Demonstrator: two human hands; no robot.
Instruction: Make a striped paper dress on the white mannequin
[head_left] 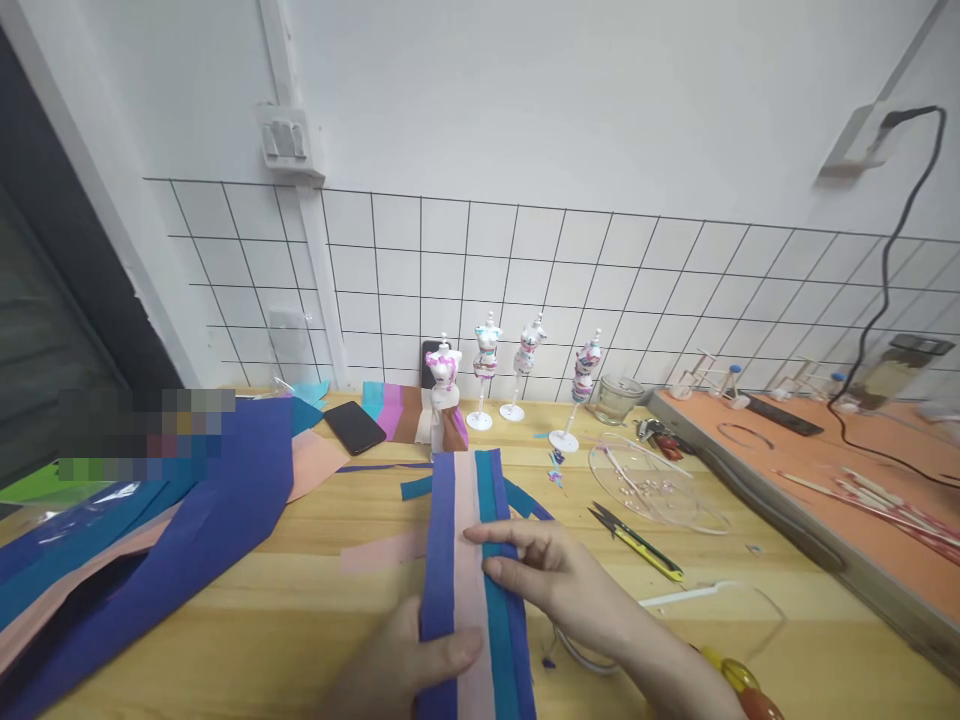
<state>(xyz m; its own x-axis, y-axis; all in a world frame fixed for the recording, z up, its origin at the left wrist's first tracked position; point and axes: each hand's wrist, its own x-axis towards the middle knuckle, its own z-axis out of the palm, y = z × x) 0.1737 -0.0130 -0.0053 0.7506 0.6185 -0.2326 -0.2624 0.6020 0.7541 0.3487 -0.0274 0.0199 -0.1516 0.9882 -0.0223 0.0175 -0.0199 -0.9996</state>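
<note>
A long striped strip (469,590), which looks like crepe paper or cloth, runs upright before me in blue, pale pink and teal bands. My left hand (431,650) grips its lower left side, thumb across the pink band and the other fingers mostly out of sight. On its right side, my right hand (540,570) holds the strip with bent index finger and thumb on the pink and teal bands, a small gap between their tips. Behind it lie a teal scrap (416,487) and a pale pink piece (382,553).
Several small dress forms (487,365) stand along the tiled wall. Yellow-handled snips (637,540), a clear plate (652,488) and a glass jar (619,398) are to the right. At left, large coloured sheets (232,500) lie near a black phone (355,427). An orange-topped surface (847,450) borders the right.
</note>
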